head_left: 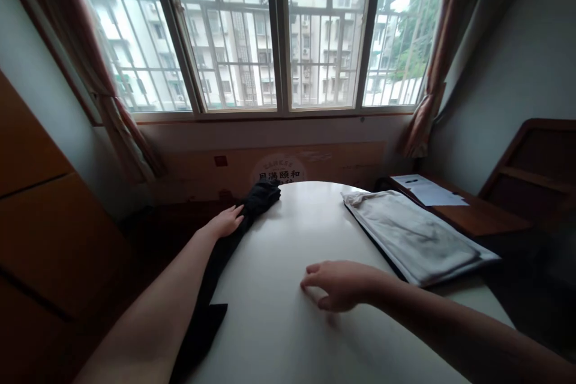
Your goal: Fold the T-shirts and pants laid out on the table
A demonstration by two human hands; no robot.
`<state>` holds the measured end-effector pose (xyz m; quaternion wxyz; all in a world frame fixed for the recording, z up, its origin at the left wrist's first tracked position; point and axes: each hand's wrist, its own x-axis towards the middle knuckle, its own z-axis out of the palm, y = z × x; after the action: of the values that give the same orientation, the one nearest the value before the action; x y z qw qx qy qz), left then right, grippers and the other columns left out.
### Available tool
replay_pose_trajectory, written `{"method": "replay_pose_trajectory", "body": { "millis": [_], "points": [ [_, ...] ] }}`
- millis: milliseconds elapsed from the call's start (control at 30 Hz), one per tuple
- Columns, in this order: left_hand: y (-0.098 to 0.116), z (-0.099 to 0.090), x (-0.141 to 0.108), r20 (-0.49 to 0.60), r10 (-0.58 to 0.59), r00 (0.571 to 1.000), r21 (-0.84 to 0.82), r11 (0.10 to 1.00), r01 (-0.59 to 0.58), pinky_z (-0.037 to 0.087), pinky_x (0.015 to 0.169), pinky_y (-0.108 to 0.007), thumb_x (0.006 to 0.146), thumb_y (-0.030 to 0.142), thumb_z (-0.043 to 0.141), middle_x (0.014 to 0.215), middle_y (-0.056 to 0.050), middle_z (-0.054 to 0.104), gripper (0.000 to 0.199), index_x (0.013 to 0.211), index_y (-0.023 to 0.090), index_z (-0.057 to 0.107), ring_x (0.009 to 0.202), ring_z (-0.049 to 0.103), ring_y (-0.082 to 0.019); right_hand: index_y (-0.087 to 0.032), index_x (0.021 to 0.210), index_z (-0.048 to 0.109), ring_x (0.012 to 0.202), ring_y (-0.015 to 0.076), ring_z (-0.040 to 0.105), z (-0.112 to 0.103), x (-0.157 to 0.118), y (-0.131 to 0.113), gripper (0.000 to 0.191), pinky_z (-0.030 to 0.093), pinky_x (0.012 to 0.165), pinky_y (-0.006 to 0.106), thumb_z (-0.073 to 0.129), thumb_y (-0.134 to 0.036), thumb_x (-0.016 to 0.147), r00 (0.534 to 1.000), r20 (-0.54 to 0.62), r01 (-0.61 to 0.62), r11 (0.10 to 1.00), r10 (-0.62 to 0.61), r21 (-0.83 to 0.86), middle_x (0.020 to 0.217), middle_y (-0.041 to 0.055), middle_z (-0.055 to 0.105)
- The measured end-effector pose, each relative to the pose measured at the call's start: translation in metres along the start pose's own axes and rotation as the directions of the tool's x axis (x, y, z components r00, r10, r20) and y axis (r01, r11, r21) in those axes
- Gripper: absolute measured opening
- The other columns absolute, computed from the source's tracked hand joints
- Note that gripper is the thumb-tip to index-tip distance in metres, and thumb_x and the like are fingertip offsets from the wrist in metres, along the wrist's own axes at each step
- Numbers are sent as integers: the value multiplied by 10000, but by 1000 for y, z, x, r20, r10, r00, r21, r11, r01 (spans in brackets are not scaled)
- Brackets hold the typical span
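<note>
a black cloth [222,252] runs lengthwise along the left side of the white table [279,252], its far end bunched in thick folds, its near part flatter with a pointed flap spread inward.

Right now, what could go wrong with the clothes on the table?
The black cloth lies along the left edge of the white table, so it might slide off if the left hand pushes it outward.

The pale folded cloth seems to poke past the right edge, so it could slip too. The arm behind the right hand passes close to it and might bump its folds.
</note>
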<state>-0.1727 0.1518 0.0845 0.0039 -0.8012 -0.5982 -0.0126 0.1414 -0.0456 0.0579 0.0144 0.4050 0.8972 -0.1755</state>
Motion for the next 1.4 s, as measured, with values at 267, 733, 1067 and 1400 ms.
{"method": "replay_pose_trajectory", "body": {
  "millis": [267,733,1067,1400],
  "points": [
    [-6,20,1,-22,-107,994,-87,991,105,268,1187,-456,991,355,306,1613,-171,337,610,1556,124,325,1483,314,-315,-271,1318,649,1206,274,614,-17,-78,42,467,450,987,345,589,-254,855,888,-208,-398,912,410,98,1301,84,683],
    [198,-27,-117,-36,93,995,-135,986,-97,197,1186,-630,933,315,514,1578,-128,417,537,1464,249,483,1475,334,-317,-164,1125,648,1041,300,678,-3,-87,127,423,474,790,348,492,-519,956,451,-430,-829,545,783,124,1108,159,724],
    [209,49,-145,8,203,979,-306,933,-191,268,1180,-578,868,257,581,1461,-118,560,459,1322,223,633,1379,472,-316,-192,1020,675,947,268,701,5,-90,132,318,432,732,316,400,-349,1000,391,-501,-794,559,772,240,1033,143,748],
    [197,51,-133,-222,212,952,-653,693,-306,410,1108,-452,875,342,522,1301,-134,674,410,1215,167,670,1256,586,-292,-208,763,518,624,155,517,0,-82,86,325,369,612,257,422,-403,1004,345,-857,-186,923,382,336,669,2,575]
  ]
}}
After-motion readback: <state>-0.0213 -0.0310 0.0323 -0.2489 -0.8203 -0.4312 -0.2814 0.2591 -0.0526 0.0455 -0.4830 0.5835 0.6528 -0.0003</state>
